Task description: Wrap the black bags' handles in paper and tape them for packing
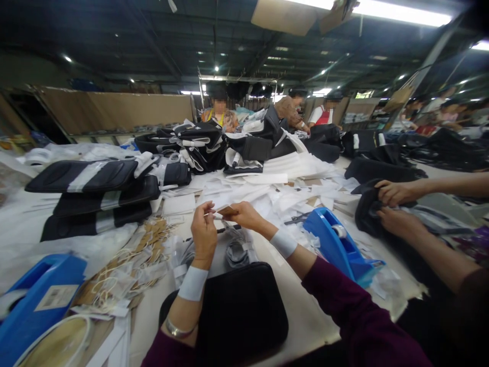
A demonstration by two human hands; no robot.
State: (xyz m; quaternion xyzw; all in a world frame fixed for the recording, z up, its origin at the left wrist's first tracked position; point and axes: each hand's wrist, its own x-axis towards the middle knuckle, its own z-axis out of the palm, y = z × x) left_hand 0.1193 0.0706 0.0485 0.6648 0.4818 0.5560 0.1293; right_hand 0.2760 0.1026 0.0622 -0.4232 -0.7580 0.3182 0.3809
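In front of me a black bag (244, 311) lies flat on the table, with a coiled grey strap (237, 250) in clear plastic at its far edge. Above that, my right hand (246, 216) pinches a brown cardboard tag (228, 210). My left hand (204, 232) is closed with thumb and fingertips on a small white piece (217, 215) beside the tag, perhaps its string or end. White bands wrap both my wrists. To the left, a heap of brown tags with strings (148, 244) is spread on the table.
Blue tape dispensers stand at left (42, 300) and right (336, 244), with scissors (296, 219) beside the right one. Wrapped black bags (103, 199) are stacked at left. White foam sheets (263, 196) lie beyond. At right, a co-worker's hands (399, 204) handle black fabric.
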